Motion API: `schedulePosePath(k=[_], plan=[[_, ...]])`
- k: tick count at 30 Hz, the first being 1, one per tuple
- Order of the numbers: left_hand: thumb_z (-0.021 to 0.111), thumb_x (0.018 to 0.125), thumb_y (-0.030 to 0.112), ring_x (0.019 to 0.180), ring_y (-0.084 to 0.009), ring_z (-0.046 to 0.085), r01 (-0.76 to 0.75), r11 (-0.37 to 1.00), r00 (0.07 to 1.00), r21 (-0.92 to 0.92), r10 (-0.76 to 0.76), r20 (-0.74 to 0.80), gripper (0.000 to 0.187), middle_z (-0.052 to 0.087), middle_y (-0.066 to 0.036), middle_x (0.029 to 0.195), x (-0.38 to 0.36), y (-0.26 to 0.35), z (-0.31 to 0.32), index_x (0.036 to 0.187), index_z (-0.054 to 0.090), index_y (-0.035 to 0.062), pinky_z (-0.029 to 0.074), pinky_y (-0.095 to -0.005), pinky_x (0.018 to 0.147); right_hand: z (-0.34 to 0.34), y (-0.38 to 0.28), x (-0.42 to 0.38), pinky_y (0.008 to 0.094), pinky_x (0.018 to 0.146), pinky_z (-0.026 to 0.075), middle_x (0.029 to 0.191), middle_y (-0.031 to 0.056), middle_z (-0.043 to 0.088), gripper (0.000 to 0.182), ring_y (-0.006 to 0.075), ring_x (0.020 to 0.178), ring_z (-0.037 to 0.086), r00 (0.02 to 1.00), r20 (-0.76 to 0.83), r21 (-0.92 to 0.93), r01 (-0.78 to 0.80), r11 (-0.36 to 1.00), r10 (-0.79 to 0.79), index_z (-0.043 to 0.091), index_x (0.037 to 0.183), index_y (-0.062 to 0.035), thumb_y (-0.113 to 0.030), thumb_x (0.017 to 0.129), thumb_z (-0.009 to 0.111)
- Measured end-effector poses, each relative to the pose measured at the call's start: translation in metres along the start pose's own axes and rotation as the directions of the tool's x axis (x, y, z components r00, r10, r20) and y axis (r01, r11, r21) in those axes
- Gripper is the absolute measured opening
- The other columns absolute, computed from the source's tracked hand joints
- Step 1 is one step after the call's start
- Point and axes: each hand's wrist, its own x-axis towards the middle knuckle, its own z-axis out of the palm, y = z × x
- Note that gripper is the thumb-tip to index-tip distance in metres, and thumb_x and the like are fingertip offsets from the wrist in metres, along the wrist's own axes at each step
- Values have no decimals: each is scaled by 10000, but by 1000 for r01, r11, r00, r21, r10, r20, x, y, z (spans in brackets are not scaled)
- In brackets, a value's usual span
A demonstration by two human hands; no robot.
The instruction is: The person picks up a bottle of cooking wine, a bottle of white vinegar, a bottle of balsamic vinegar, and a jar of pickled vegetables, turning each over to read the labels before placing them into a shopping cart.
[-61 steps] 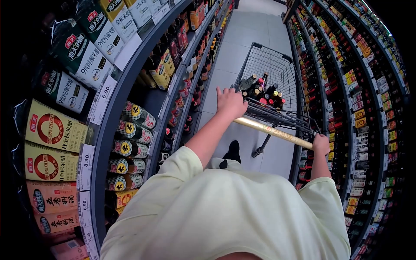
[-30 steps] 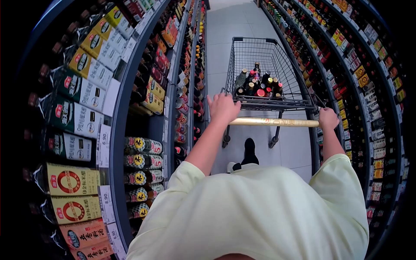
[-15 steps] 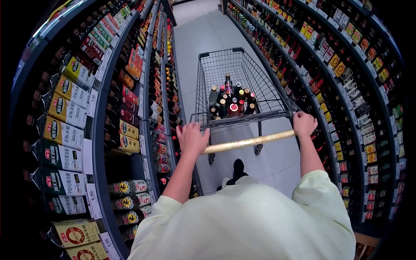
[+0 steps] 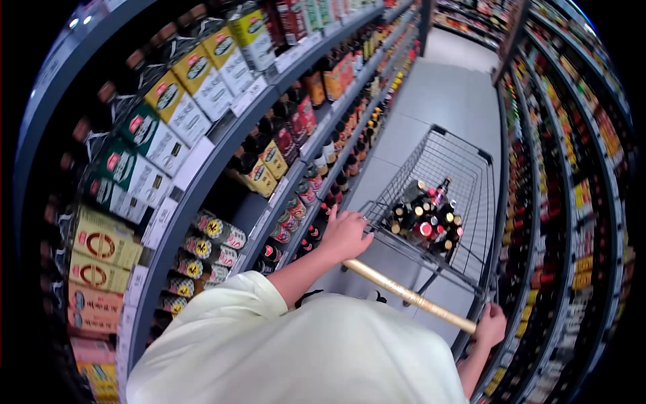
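A wire shopping cart [image 4: 471, 182] stands ahead of me, with several dark bottles [image 4: 427, 219] upright in its near end. Its pale gold handle bar [image 4: 410, 296] runs between my hands. At the bar's left end is my left hand [image 4: 346, 234], palm down, with its thumb and some fingers apart; its contact with the bar is partly hidden. My right hand [image 4: 491, 324] is closed around the right end of the handle, beside the cart's dark frame.
Close on the left, a shelf [image 4: 259, 101] holds boxed and bottled goods. Another long shelf [image 4: 558, 222] of bottles lines the right side. Grey floor tiles [image 4: 444, 94] run between them towards more stocked shelves [image 4: 474, 17] at the far end.
The view has turned left and tilted, so the cart and both hands appear farther right and lower. More of the left shelf shows. Both hands remain at the handle's ends.
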Motion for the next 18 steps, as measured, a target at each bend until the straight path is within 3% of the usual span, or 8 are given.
schedulePosePath(k=[7, 12, 18], plan=[[580, 856, 374, 1190, -262, 485, 58, 998, 997, 0, -58, 44, 395, 606, -97, 1162, 9, 4, -5, 1104, 666, 79, 196, -523, 1128, 12, -2, 6, 411, 705, 504, 933, 83, 704, 305, 291, 871, 661, 996, -81, -28, -36, 999, 34, 704, 1030, -155, -382, 890, 558], [582, 858, 373, 1164, -280, 495, 35, 999, 998, -2, -35, -54, 409, 597, -116, 1144, 16, 6, -3, 1118, 649, 64, 325, -425, 1065, 15, -1, 11, 412, 688, 500, 950, 90, 702, 314, 299, 866, 657, 996, -85, -41, 6, 999, -10, 703, 1036, -145, -378, 898, 545], [586, 857, 372, 1180, -290, 483, 88, 996, 996, -16, -88, -33, 432, 557, -133, 1221, 30, 9, -4, 1137, 641, 47, 380, -395, 1018, 11, -10, 14, 416, 684, 501, 961, 83, 707, 344, 305, 867, 659, 993, -122, -20, 0, 1000, -3, 704, 1044, -147, -398, 910, 511]])
